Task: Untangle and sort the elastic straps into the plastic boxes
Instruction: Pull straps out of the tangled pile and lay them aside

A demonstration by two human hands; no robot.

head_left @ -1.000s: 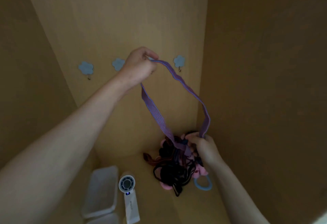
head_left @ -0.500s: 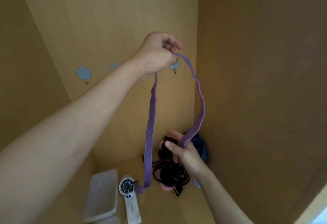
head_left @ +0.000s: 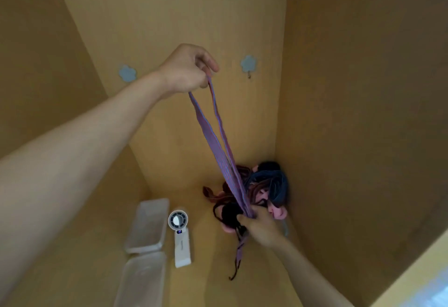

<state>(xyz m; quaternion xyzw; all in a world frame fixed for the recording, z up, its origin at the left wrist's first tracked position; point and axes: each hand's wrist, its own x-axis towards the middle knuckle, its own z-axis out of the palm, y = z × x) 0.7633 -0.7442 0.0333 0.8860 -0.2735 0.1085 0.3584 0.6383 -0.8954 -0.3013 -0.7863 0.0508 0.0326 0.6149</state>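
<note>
A purple strap (head_left: 219, 142) edged in blue is seen above a black, pink and navy tangle (head_left: 257, 190); beside the tangle, a white fan (head_left: 180, 236).

My feed is dim and amber-tinted; the one bright patch is bluish-white light at the lower right corner. The purple strap (head_left: 214, 144) looks crisp near the left hand (head_left: 186, 69) but smears with motion blur at the right hand (head_left: 261, 228). Wide-angle bowing bends the wooden walls (head_left: 363, 112) outward; the right one sits in shade.
</note>
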